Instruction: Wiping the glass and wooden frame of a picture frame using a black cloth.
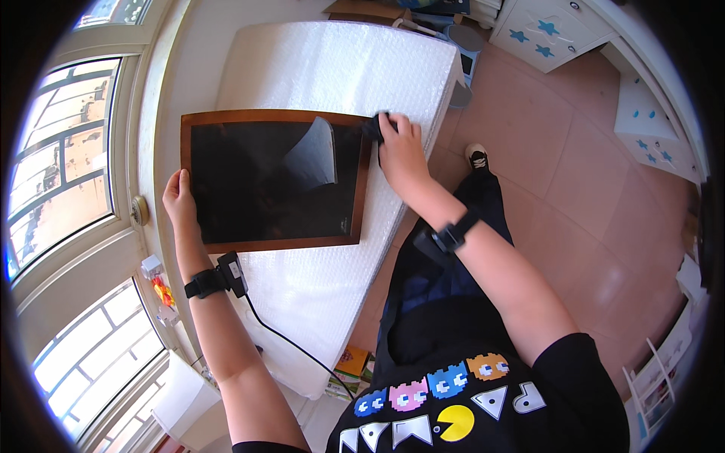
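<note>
A flat wooden frame (pixel 272 247) with a glossy dark panel (pixel 249 175) lies on a table covered in bubble wrap (pixel 340 62). My left hand (pixel 181 195) grips the frame's left edge, thumb on top and fingers hidden below. In my right hand (pixel 403 150) is a bunched black cloth (pixel 372 129), pressed near the frame's upper right corner. Across the panel's right half shows a pale, sharp-edged patch (pixel 317 156); I cannot tell whether it is a reflection or a film.
Windows (pixel 68 153) with bars line the left wall. A black cable (pixel 289 340) runs from the device on my left wrist across the table. White drawers (pixel 549 31) with blue stars stand at the upper right. Books (pixel 351 362) sit below the table's near end.
</note>
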`<act>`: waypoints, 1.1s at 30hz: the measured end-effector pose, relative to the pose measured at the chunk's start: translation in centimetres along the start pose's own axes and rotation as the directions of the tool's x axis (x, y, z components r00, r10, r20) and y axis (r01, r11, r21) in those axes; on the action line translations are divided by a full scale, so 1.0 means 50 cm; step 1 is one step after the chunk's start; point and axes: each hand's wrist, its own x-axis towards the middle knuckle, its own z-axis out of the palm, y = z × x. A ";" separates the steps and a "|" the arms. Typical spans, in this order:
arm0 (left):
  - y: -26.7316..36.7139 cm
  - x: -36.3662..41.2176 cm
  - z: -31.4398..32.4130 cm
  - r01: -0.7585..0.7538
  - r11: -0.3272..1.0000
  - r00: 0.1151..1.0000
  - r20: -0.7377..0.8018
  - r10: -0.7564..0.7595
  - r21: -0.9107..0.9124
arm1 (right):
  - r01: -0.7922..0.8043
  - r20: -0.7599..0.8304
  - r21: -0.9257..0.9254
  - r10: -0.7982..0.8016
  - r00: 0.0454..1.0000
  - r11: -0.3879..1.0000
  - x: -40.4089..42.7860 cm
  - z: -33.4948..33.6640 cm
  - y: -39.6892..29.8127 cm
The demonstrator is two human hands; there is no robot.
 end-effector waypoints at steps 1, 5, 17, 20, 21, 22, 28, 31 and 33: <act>0.002 0.002 0.005 -0.003 1.000 1.000 0.002 0.003 -0.004 | -0.021 0.009 -0.126 0.023 1.000 0.992 0.008 0.021 -0.004; 0.003 0.008 -0.001 -0.019 1.000 1.000 0.016 0.019 -0.005 | -0.044 -0.057 -0.359 0.025 0.998 0.932 -0.021 0.062 -0.029; 0.059 -0.028 -0.022 -0.089 0.983 0.996 0.011 0.089 0.160 | 0.013 0.230 0.117 -0.040 0.972 0.993 -0.097 -0.013 -0.008; 0.099 -0.042 -0.028 -0.138 0.969 0.990 0.054 0.130 0.205 | 0.020 0.157 0.053 -0.028 0.987 0.998 -0.065 0.011 -0.011; 0.109 -0.050 -0.030 -0.146 0.973 0.988 0.070 0.135 0.179 | 0.002 0.166 -0.010 0.000 0.986 1.000 -0.071 0.027 -0.024; 0.121 -0.057 -0.035 -0.158 0.974 0.984 0.110 0.142 0.161 | -0.016 0.172 -0.074 0.029 0.985 0.997 -0.075 0.038 -0.032; 0.171 -0.103 -0.047 -0.122 0.965 0.992 0.047 0.114 0.233 | 0.091 0.256 -0.207 -0.035 0.966 0.974 -0.174 0.048 -0.081; 0.189 -0.113 -0.034 -0.140 0.956 0.989 -0.004 0.146 0.259 | 0.074 0.240 -0.188 -0.027 0.970 0.979 -0.219 0.048 -0.089; 0.191 -0.118 -0.031 -0.122 0.958 0.992 -0.004 0.127 0.261 | 0.073 0.249 -0.197 -0.023 0.968 0.978 -0.253 0.049 -0.101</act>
